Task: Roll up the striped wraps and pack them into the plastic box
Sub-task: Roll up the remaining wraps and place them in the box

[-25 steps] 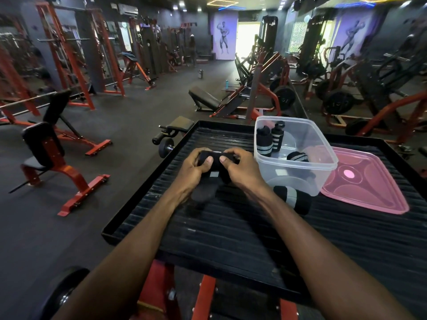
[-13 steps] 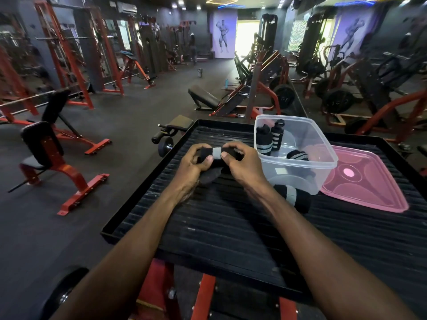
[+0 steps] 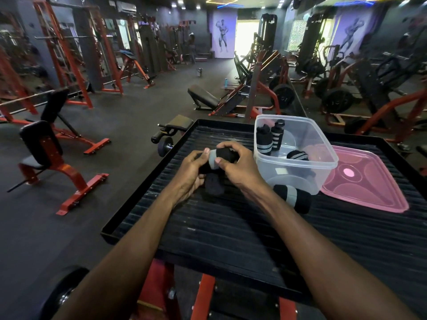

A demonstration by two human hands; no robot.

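Head view shows a half-rolled wrap (image 3: pixel 218 158) gripped by both the left hand (image 3: pixel 193 172) and right hand (image 3: pixel 240 168) above the tray (image 3: pixel 231 227), three rolls already in the box (image 3: pixel 298 165), one finished roll (image 3: pixel 292 197) just outside it, lid (image 3: pixel 362 181) off.

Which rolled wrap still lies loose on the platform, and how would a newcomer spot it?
On the black ribbed platform stands a clear plastic box. Against its near wall lies a black rolled wrap with a grey stripe. Unlike the others, it is neither inside the box nor in the hands.
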